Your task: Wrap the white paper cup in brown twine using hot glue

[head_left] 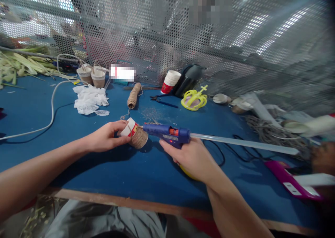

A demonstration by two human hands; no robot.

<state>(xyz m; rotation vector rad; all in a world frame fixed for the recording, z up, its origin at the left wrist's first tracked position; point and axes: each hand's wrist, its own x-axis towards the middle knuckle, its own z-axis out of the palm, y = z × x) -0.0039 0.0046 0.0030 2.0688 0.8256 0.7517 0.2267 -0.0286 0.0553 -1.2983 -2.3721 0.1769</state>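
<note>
My left hand [111, 136] grips the rim end of a paper cup [128, 128], which lies tilted, its lower part wrapped in brown twine [139, 139]. In my right hand [192, 154] is a blue glue gun [167, 132], with a long clear glue stick [243, 144] out of its back and a small red light lit. The gun's nozzle is at the twine on the cup; whether it touches is too small to tell. From the cup a strand runs up to a twine roll [134, 96] lying behind it.
Behind are white crumpled gloves [90, 99], two twine-handled cups [98, 77], pliers [164, 101], stacked paper cups [170, 82], a yellow crown-shaped piece [194, 99] and a perforated metal screen [146, 32]. A purple power strip [293, 180] lies at right, near another person's blurred hand [324, 158].
</note>
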